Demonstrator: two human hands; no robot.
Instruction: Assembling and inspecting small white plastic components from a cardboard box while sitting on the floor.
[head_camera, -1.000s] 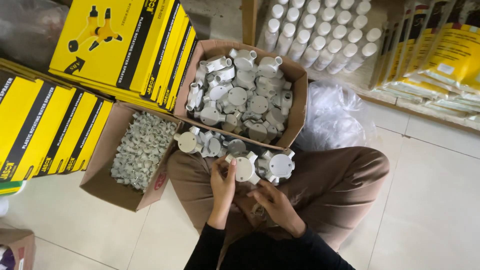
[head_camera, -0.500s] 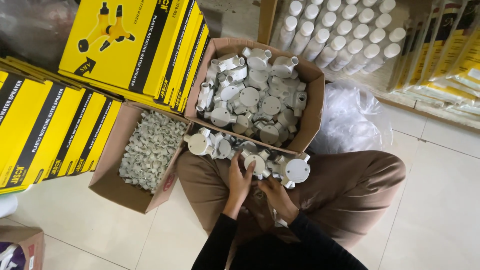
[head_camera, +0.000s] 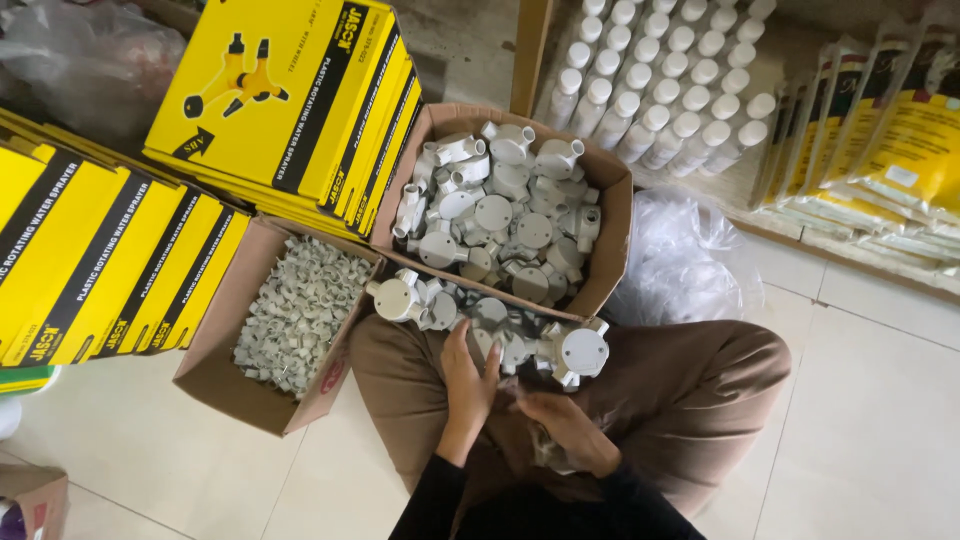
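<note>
I sit on the floor in brown trousers with a heap of white plastic junction boxes (head_camera: 480, 318) across my lap. My left hand (head_camera: 468, 375) reaches up into the heap, fingers curled around one white junction box (head_camera: 492, 345). My right hand (head_camera: 562, 428) rests lower on my lap, just under a round-lidded junction box (head_camera: 582, 352); whether it holds anything is hidden. An open cardboard box (head_camera: 612, 215) in front of my knees is full of the same white fittings.
A second cardboard box (head_camera: 215, 375) at the left holds several small white clips. Stacks of flat yellow cartons (head_camera: 285, 95) stand at the left and back. White bottles (head_camera: 660, 90), yellow bags (head_camera: 900, 140) and a clear plastic bag (head_camera: 680, 260) lie at the right.
My left hand has slid a little further up into the pile on my lap. The view has shifted, so everything sits lower and more to the right.
</note>
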